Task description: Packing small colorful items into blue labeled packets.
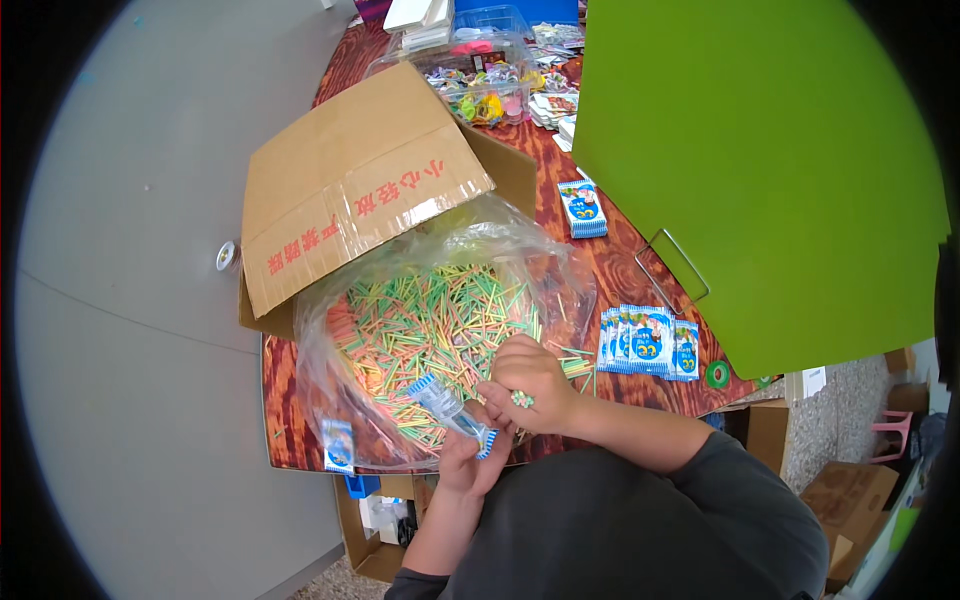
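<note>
My left hand (467, 462) is closed on a small blue-and-white packet (440, 402), clear in its middle and held tilted. Against it, my right hand (535, 382) is wrapped round a bundle of thin coloured sticks (522, 398), whose ends poke out at the bottom of the fist. Both hands are over the near right side of a large clear plastic bag (312, 375), spread open. Inside it lies a heap of loose green, pink and yellow sticks (430, 320). Whether the packet's end is open I cannot tell.
A cardboard box (350, 180) leans over the bag's far side. Blue-and-white packets (648, 340) lie in a row at right, with a stack of packets (584, 208) beyond and a single packet (338, 445) at near left. A green board (760, 180) with a metal handle borders the right.
</note>
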Tool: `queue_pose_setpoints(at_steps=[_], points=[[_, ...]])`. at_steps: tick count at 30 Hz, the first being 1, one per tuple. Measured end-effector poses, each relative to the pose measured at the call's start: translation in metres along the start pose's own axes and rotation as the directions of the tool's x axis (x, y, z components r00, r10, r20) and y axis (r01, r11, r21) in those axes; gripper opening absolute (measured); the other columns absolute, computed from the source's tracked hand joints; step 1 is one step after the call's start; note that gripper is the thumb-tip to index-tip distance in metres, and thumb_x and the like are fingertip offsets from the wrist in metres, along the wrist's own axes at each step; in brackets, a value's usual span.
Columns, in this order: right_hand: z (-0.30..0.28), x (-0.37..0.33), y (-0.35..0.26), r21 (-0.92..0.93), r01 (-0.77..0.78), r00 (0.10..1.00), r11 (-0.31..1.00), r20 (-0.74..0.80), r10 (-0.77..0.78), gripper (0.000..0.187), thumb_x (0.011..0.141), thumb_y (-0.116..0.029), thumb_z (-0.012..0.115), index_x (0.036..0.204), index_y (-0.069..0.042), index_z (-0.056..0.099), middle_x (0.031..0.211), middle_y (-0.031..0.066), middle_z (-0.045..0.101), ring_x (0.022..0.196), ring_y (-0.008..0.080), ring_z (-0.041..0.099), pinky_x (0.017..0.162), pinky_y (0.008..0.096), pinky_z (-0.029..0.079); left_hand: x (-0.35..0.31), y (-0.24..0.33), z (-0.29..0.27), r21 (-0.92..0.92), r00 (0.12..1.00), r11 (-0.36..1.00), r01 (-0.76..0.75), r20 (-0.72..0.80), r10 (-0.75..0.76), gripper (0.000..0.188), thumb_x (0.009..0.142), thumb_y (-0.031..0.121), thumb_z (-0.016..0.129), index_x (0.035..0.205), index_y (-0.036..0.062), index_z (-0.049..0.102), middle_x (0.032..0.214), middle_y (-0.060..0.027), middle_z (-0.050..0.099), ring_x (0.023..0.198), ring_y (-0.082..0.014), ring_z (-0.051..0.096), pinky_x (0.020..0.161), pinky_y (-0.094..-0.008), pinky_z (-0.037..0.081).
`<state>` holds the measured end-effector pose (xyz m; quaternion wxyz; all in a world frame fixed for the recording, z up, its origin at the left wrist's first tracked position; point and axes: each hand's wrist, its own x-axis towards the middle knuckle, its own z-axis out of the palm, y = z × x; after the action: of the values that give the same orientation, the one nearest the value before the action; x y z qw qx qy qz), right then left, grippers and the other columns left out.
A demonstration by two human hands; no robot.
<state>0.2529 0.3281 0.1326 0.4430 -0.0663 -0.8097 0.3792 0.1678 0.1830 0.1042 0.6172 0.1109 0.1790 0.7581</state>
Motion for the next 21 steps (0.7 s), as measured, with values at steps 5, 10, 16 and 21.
queue_pose_setpoints(at_steps=[5, 10, 16, 21], points=[[-0.001, 0.000, -0.002, 0.020, -0.005, 1.000, 1.000, -0.019, 0.005, 0.028, 0.088, -0.013, 0.069, 0.063, -0.006, 0.058, 0.062, 0.0081, 0.053, 0.063, 0.0273, 0.054, 0.067, 0.0391, 0.041, -0.001, 0.001, -0.005, 0.056, 0.997, 0.998, -0.041, -0.060, 0.044, 0.032, 0.079, 0.021, 0.076, 0.104, 0.0095, 0.059, 0.120, -0.0091, 0.057, 0.119, -0.0247, 0.049, 0.110, -0.0431, 0.030], [-0.006, -0.001, -0.005, 0.018, -0.021, 1.000, 1.000, 0.014, 0.021, 0.022, 0.085, -0.005, 0.069, 0.066, -0.003, 0.057, 0.066, 0.0099, 0.056, 0.066, 0.0284, 0.057, 0.073, 0.0398, 0.046, -0.012, 0.003, -0.004, 0.206, 0.986, 0.975, -0.084, -0.123, 0.111, 0.035, 0.077, 0.012, 0.078, 0.105, 0.0066, 0.058, 0.118, -0.0128, 0.058, 0.111, -0.0250, 0.055, 0.101, -0.0429, 0.042], [-0.005, -0.002, -0.004, 0.008, -0.037, 0.999, 0.999, 0.014, 0.037, 0.021, 0.084, -0.006, 0.071, 0.068, -0.001, 0.058, 0.066, 0.0103, 0.055, 0.065, 0.0284, 0.057, 0.073, 0.0397, 0.046, -0.022, 0.005, -0.014, 0.393, 0.951, 0.914, -0.099, -0.233, 0.204, 0.036, 0.075, -0.001, 0.077, 0.106, 0.0004, 0.060, 0.111, -0.0111, 0.061, 0.097, -0.0182, 0.060, 0.085, -0.0326, 0.049], [-0.006, -0.001, -0.005, 0.017, -0.032, 0.999, 0.999, -0.013, 0.033, 0.023, 0.083, -0.005, 0.072, 0.066, -0.001, 0.056, 0.064, 0.0103, 0.054, 0.063, 0.0281, 0.056, 0.072, 0.0395, 0.046, -0.021, 0.007, 0.000, 0.515, 0.928, 0.852, -0.092, -0.266, 0.261, 0.040, 0.074, -0.008, 0.077, 0.110, -0.0014, 0.060, 0.102, -0.0059, 0.064, 0.087, -0.0123, 0.061, 0.075, -0.0257, 0.050]])
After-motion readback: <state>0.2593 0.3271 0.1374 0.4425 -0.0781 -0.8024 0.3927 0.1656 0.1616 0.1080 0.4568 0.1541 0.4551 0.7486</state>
